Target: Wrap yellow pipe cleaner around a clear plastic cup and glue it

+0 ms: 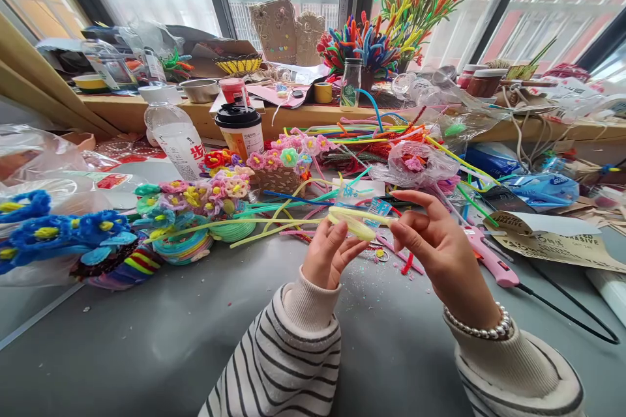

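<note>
Pale yellow pipe cleaner (360, 230) is bent into loops between my two hands, above the grey table. My left hand (327, 253) pinches the loops at their left side between thumb and fingers. Pale yellow strands stretch out to the left from there. With thumb and fingertips, my right hand (437, 244) grips the right end of the loops. Behind the hands lie a small clear packet with blue print (380, 207) and red pipe cleaner pieces (409, 263). Fine glitter is scattered on the table under the hands.
Pots of pipe-cleaner flowers (180, 247) stand at the left, near a plastic bottle (173, 133) and a lidded cup (239, 130). Loose pipe cleaners (342, 137) pile up behind. A pink glue gun (491, 259) with a black cord lies at the right beside brown paper (562, 241).
</note>
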### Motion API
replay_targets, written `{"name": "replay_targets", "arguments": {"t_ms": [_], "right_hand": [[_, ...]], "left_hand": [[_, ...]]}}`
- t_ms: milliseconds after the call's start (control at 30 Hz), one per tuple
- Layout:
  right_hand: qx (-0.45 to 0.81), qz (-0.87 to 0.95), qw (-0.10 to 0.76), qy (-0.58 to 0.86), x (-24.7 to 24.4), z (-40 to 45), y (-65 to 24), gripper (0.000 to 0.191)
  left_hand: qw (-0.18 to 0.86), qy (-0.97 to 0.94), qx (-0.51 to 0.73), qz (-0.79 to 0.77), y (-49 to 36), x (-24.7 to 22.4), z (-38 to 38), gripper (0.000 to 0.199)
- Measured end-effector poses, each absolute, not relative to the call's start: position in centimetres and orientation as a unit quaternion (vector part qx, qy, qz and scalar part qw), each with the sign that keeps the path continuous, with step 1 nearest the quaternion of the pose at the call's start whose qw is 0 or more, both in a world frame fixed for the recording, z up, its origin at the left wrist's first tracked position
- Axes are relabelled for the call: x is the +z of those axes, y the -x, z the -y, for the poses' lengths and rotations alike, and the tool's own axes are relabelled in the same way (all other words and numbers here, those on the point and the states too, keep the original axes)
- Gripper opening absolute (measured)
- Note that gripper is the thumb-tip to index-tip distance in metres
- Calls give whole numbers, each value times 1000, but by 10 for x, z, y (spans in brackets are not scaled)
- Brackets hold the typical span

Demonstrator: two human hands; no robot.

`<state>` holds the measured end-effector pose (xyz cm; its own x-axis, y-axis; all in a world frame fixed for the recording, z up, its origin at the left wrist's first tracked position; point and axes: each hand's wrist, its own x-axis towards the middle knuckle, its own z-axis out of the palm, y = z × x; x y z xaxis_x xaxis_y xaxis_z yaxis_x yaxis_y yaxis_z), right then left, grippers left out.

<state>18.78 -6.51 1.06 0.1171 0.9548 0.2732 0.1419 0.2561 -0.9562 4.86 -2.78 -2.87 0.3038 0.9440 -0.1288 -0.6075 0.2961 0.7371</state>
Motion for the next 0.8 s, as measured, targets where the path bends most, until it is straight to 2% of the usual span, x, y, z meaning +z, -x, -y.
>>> {"name": "replay_targets", "arguments": {"t_ms": [167,267,367,533,800], "right_hand": [[223,579,544,565,7,69,-195,16],[184,573,544,585,6,71,-201,16],[203,558,575,562,4,72,-206,16],[229,521,653,501,0,71,-212,25],[241,462,686,508,3,70,-209,23]], "left_hand": [[490,-429,643,-403,-54,-34,32,69],[360,-510,661,-415,-55,-37,34,63],[258,-557,672,-414,-56,-40,34,58],[140,-594,681,-404,-57,-43,32,55],[30,-664,632,-399,-48,-42,32,62]]}}
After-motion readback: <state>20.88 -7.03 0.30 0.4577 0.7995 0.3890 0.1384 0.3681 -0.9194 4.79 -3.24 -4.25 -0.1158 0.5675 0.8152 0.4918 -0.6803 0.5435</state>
